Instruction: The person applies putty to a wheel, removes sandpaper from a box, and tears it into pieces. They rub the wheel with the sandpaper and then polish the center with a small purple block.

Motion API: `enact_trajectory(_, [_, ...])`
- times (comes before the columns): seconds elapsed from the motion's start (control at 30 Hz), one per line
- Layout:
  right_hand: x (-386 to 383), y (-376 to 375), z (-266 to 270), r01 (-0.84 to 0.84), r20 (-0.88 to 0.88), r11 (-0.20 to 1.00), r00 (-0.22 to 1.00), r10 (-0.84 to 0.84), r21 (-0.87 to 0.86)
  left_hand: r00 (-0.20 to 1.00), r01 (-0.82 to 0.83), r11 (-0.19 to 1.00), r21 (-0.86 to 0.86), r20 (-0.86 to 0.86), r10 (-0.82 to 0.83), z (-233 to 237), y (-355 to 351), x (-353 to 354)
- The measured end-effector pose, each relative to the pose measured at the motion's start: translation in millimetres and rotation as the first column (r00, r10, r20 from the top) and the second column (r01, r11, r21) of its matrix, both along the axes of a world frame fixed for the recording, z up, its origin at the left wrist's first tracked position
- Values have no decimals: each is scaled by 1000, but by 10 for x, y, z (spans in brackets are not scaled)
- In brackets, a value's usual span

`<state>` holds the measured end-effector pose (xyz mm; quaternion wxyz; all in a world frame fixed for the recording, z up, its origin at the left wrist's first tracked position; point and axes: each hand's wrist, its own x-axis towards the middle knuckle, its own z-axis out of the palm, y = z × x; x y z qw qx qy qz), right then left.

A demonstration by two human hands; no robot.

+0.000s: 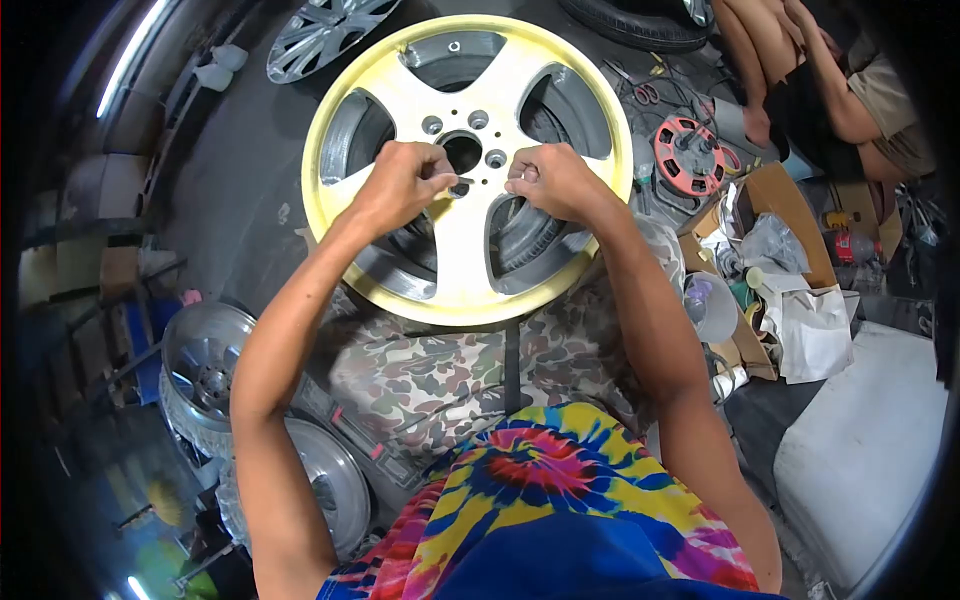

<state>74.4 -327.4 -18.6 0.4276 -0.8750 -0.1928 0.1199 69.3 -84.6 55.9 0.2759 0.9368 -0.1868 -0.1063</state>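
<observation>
A yellow-coated car wheel rim (465, 255) lies face up in front of me, its spokes paler than its outer lip. My left hand (405, 185) is closed in a pinch just left of the centre bore, beside a lug hole. Something small and dark shows at its fingertips, too small to name. To the right of the bore, my right hand (555, 182) is closed too, thumb against curled fingers, over the base of a spoke. What it pinches, if anything, I cannot make out. A tyre (540, 240) shows through the openings beneath the rim.
Bare metal wheels (205, 350) stand at the left, another silver wheel (325, 40) at the top. To the right are a red cable reel (688, 157), scissors (647, 93), and a cardboard box (800, 220) of odds and ends. A seated person (840, 90) is at the upper right.
</observation>
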Motion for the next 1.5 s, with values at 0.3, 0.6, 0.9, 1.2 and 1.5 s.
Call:
enact_trajectory(0.3, [-4, -3, 34, 14, -36, 1000, 999, -13, 7, 999, 36, 999, 30, -3, -36, -157, -186, -10])
enact_trajectory(0.6, [-6, 16, 9, 12, -18, 1000, 1000, -12, 10, 953, 235, 880, 412, 82, -293, -500, -514, 175])
enact_trajectory(0.9, [-22, 21, 88, 10, -57, 999, 998, -12, -32, 946, 221, 910, 350, 151, -288, -194, -583, 47])
enact_trajectory(1.2, [29, 23, 99, -10, -140, 1000, 990, 11, 11, 955, 198, 929, 312, 152, -255, -131, -548, 66])
enact_trajectory(1.5, [-9, 3, 41, -2, -113, 1000, 994, 2, -4, 978, 185, 947, 263, 48, -204, -202, -409, 132])
